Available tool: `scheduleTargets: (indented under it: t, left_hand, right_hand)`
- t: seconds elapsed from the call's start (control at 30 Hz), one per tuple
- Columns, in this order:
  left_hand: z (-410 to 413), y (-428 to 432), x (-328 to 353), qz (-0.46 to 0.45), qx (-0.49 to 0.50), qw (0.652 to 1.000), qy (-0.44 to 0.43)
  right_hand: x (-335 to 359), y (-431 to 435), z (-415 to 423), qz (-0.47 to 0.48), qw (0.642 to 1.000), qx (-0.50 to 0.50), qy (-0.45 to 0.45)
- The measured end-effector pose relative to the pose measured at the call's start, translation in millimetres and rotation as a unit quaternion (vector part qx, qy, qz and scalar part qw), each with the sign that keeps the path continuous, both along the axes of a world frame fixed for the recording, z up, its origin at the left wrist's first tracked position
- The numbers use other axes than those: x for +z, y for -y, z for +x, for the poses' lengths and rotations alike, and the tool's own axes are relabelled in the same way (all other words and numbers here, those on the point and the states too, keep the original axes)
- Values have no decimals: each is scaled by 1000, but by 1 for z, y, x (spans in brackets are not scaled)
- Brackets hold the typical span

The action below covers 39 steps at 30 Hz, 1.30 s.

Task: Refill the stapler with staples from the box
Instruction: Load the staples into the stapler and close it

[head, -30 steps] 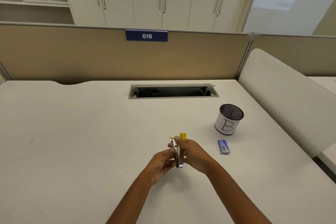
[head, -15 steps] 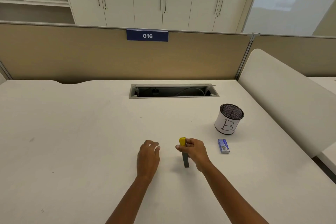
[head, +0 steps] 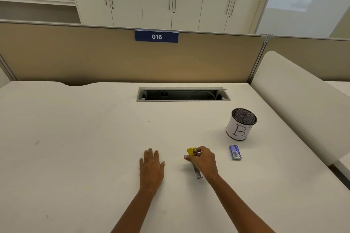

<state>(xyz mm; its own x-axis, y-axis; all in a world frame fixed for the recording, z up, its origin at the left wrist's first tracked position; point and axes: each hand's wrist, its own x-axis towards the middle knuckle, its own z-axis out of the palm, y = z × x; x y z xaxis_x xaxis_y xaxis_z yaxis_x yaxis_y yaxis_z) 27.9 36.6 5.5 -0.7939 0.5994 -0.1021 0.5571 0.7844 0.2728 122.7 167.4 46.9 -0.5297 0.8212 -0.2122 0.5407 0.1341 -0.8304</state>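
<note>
Right hand [head: 203, 161] curled over the small stapler with yellow plastic top and grey metal base [head: 195, 162], fingers folded around its far, yellow end and pressing it onto the white desk [head: 85, 138]; the metal end shows from under the palm at 6 o'clock, so the stapler's long axis runs roughly from 12 to 6 o'clock, tilted a little. Whether its magazine is open cannot be told, the hand covering it. Left hand [head: 151, 164] lies flat, palm down, fingers lightly spread, holding nothing, at 9 o'clock of the stapler and apart from it. The small blue cardboard staple box [head: 235, 152] lies on the desk at 3 o'clock of the right hand, near but clear of it, long axis also about 12 to 6 o'clock; its printing is too small to read. The right hand is the nearer one, so reaching for the box would likely fall to it. At 1 o'clock stands a black mesh pen cup wrapped in white paper [head: 241, 125], hand-lettered "B". Beyond, at 12 o'clock, an open cable tray [head: 183, 94], then a tan partition bearing a blue plate [head: 156, 36] reading "016".
</note>
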Motion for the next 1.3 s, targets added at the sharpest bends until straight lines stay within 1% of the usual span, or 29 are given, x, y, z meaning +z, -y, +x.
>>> scheduleTargets:
  t: [0.23, 0.4, 0.5, 0.57, 0.6, 0.63, 0.67, 0.73, 0.77, 0.93, 1.2, 1.3]
  left_hand:
    - [3, -1, -1, -5, 7, 1000, -6]
    - [3, 0, -5, -2, 1, 1000, -25]
    - [3, 1, -8, -7, 4, 1000, -17]
    - [6, 3, -3, 16, 12, 1000, -20]
    - [9, 4, 0, 37, 6, 998, -44]
    - [10, 5, 1, 48, -9, 998, -47]
    - [11, 8, 6, 23, -20, 999, -21]
    - [11, 12, 2, 28, -18, 996, -78]
    - [11, 13, 1, 34, -11, 995, -92]
    - [11, 13, 4, 5, -20, 996, -84]
    - [11, 12, 5, 22, -22, 994, -101]
    - [11, 14, 6, 4, -27, 996, -87]
  right_hand:
    - [3, 4, -15, 91, 991, 49, 85]
    - [5, 8, -31, 117, 985, 63, 113]
    - [2, 9, -40, 127, 980, 60, 141]
    - [2, 9, -46, 142, 975, 66, 157]
    - [2, 10, -48, 151, 972, 70, 165]
    - [1, 9, -50, 162, 969, 74, 173]
    - [1, 9, -52, 172, 965, 76, 183]
    - [-1, 8, -53, 187, 959, 76, 199]
    - [-1, 8, -55, 189, 957, 74, 205]
    - [-5, 7, -58, 176, 961, 63, 202]
    - [-8, 7, -53, 198, 955, 72, 208]
    - [-11, 4, -47, 208, 958, 72, 183]
